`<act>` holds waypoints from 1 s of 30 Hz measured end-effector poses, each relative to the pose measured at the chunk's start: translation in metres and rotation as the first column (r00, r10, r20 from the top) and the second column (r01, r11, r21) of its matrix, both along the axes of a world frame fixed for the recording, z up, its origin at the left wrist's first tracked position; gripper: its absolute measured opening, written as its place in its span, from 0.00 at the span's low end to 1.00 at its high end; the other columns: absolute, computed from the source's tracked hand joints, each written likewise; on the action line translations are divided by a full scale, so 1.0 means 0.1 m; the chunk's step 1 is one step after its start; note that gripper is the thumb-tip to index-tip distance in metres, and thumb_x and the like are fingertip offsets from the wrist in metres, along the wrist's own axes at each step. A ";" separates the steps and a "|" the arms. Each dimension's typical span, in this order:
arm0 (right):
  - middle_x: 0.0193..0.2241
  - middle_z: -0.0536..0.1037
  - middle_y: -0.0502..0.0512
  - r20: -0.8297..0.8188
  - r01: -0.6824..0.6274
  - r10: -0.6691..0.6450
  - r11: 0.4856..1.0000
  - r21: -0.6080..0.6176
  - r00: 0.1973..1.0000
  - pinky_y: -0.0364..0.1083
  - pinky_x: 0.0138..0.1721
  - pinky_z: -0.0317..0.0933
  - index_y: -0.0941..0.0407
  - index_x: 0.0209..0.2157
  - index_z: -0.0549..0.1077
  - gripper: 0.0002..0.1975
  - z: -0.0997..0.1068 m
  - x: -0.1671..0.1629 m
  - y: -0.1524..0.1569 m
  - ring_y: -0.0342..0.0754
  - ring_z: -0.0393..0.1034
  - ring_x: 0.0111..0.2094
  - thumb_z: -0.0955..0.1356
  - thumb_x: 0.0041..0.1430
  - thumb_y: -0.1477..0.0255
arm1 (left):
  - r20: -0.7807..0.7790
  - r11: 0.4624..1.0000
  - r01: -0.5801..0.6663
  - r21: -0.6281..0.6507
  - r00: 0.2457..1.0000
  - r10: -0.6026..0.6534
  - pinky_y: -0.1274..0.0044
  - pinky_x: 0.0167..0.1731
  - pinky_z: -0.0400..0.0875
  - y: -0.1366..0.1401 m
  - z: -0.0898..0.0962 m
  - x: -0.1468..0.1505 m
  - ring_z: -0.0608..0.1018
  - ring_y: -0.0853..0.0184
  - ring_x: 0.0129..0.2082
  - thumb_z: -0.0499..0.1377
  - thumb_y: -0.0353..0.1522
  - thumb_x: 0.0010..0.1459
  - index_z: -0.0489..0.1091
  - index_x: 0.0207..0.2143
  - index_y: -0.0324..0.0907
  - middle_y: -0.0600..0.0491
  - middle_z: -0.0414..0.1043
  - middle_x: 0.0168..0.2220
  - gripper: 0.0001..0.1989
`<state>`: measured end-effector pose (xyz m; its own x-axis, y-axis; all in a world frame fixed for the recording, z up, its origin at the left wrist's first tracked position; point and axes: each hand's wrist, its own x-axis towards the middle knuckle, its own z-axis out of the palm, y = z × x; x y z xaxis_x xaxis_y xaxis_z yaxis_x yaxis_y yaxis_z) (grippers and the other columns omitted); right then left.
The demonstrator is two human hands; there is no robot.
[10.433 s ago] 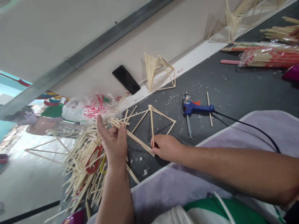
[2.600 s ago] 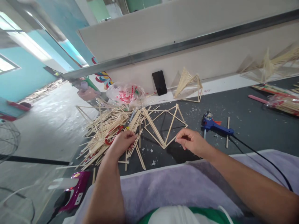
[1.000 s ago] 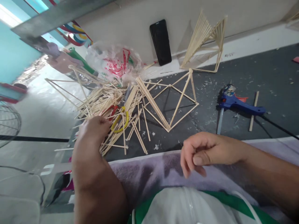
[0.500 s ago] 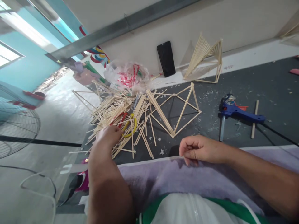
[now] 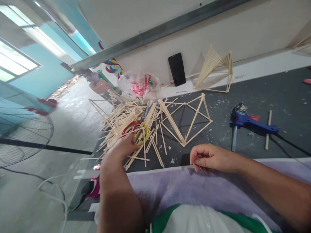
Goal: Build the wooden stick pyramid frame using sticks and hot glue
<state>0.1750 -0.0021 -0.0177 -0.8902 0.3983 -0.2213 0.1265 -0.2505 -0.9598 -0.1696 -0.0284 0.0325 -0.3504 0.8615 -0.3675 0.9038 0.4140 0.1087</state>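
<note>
My left hand (image 5: 126, 145) is over the near side of a pile of thin wooden sticks (image 5: 122, 113), its fingers curled and partly hidden; I cannot make out what they grip. Just beyond it lie scissors (image 5: 145, 133) with red and yellow handles, among the sticks. My right hand (image 5: 206, 158) hovers at the table's front edge, fingers curled in against the thumb. Whether something small is in it cannot be made out. Between and beyond the hands stands a stick frame (image 5: 193, 124) of joined triangles, with a row of sticks side by side on its left.
A blue glue gun (image 5: 255, 123) lies at right, across a single stick (image 5: 268, 139). At the wall are a phone (image 5: 177, 69), a finished-looking fan-shaped stick frame (image 5: 216, 69) and a clear plastic bag (image 5: 139, 85). A wire fan guard (image 5: 24, 119) is at far left.
The whole view has shifted, so things appear farther right and slightly lower. My left hand has moved slightly closer to the scissors' handles. My right hand keeps its curled pose.
</note>
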 end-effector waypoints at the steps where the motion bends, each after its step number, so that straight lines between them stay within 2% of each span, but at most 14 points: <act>1: 0.26 0.74 0.52 0.011 0.001 -0.001 1.000 -0.001 1.000 0.39 0.23 0.57 0.59 0.34 0.67 0.08 0.00 0.00 0.00 0.38 0.63 0.21 0.64 0.57 0.68 | -0.040 0.999 0.035 -0.020 0.999 -0.036 0.79 0.23 0.55 0.01 0.00 0.02 0.66 0.69 0.24 0.60 0.36 0.41 0.59 0.25 0.43 0.58 0.63 0.22 0.11; 5: 0.26 0.74 0.52 0.049 0.005 -0.005 1.000 0.009 0.999 0.40 0.23 0.57 0.59 0.33 0.67 0.10 0.03 -0.01 -0.02 0.39 0.63 0.22 0.65 0.56 0.65 | -0.074 0.998 0.060 -0.013 0.995 -0.060 0.78 0.24 0.55 0.01 0.03 0.07 0.67 0.69 0.26 0.57 0.32 0.41 0.59 0.25 0.43 0.58 0.65 0.24 0.08; 9: 0.26 0.74 0.53 0.069 0.010 -0.010 1.000 0.001 0.998 0.39 0.23 0.56 0.59 0.33 0.67 0.12 0.04 -0.01 -0.03 0.39 0.63 0.21 0.65 0.56 0.63 | 0.051 1.000 0.017 0.019 0.999 -0.018 0.79 0.24 0.57 -0.02 0.06 0.10 0.68 0.69 0.24 0.56 0.31 0.44 0.61 0.25 0.43 0.57 0.66 0.20 0.04; 12: 0.26 0.74 0.53 0.063 0.006 -0.006 1.000 -0.011 0.998 0.39 0.22 0.55 0.59 0.33 0.67 0.12 0.02 0.00 -0.04 0.39 0.63 0.21 0.65 0.57 0.63 | 0.181 0.992 -0.070 0.102 0.982 0.051 0.79 0.21 0.57 -0.03 0.09 0.13 0.67 0.70 0.20 0.55 0.33 0.47 0.63 0.25 0.43 0.57 0.66 0.18 0.04; 14: 0.26 0.74 0.52 0.064 0.005 -0.005 1.000 -0.010 0.998 0.38 0.21 0.54 0.59 0.33 0.67 0.12 0.01 0.00 -0.04 0.38 0.63 0.21 0.65 0.57 0.63 | 0.331 0.972 -0.131 0.193 0.942 0.061 0.80 0.18 0.56 -0.04 0.13 0.17 0.65 0.71 0.17 0.54 0.36 0.49 0.62 0.28 0.43 0.57 0.67 0.18 0.07; 17: 0.26 0.74 0.53 0.066 0.002 -0.002 1.000 0.001 0.998 0.39 0.21 0.54 0.59 0.33 0.67 0.13 0.01 0.00 -0.03 0.38 0.62 0.21 0.65 0.58 0.62 | 0.565 0.924 -0.240 0.298 0.824 0.032 0.81 0.15 0.53 -0.05 0.22 0.24 0.62 0.74 0.13 0.52 0.41 0.52 0.59 0.35 0.44 0.58 0.68 0.20 0.12; 19: 0.27 0.74 0.53 0.058 0.002 -0.002 1.000 0.012 0.998 0.39 0.22 0.54 0.59 0.34 0.67 0.13 0.02 0.00 -0.03 0.38 0.62 0.21 0.64 0.58 0.63 | 0.643 0.899 -0.299 0.319 0.766 0.027 0.82 0.14 0.53 -0.05 0.26 0.29 0.62 0.75 0.12 0.52 0.42 0.52 0.59 0.38 0.44 0.58 0.69 0.21 0.14; 21: 0.28 0.74 0.54 0.056 -0.001 0.000 1.000 0.031 0.998 0.39 0.22 0.55 0.59 0.34 0.67 0.12 0.03 0.00 -0.03 0.38 0.63 0.22 0.64 0.59 0.63 | 0.665 0.896 -0.319 0.309 0.746 0.036 0.82 0.13 0.53 -0.05 0.28 0.31 0.63 0.75 0.12 0.53 0.42 0.52 0.59 0.41 0.43 0.57 0.69 0.22 0.16; 24: 0.28 0.73 0.53 0.078 -0.006 0.002 0.998 0.055 0.997 0.38 0.21 0.55 0.59 0.33 0.68 0.12 0.04 0.00 -0.02 0.38 0.63 0.22 0.64 0.58 0.63 | 0.654 0.888 -0.334 0.316 0.755 0.051 0.83 0.12 0.54 -0.05 0.25 0.28 0.64 0.75 0.12 0.54 0.41 0.51 0.60 0.44 0.43 0.57 0.70 0.23 0.19; 27: 0.28 0.74 0.53 0.086 -0.002 -0.002 0.999 0.041 0.996 0.38 0.21 0.55 0.59 0.32 0.67 0.11 0.02 -0.01 -0.02 0.38 0.63 0.21 0.66 0.56 0.64 | 0.577 0.847 -0.369 0.383 0.811 0.093 0.82 0.13 0.56 -0.07 0.23 0.20 0.65 0.75 0.13 0.55 0.40 0.51 0.62 0.46 0.43 0.58 0.68 0.23 0.20; 30: 0.26 0.74 0.51 0.104 0.011 -0.010 1.000 -0.008 0.994 0.38 0.19 0.53 0.59 0.33 0.67 0.12 -0.01 -0.02 -0.02 0.37 0.62 0.19 0.66 0.55 0.63 | 0.437 0.804 -0.412 0.429 0.874 0.214 0.82 0.15 0.59 -0.14 0.30 0.10 0.66 0.75 0.14 0.54 0.41 0.50 0.65 0.42 0.42 0.57 0.69 0.23 0.18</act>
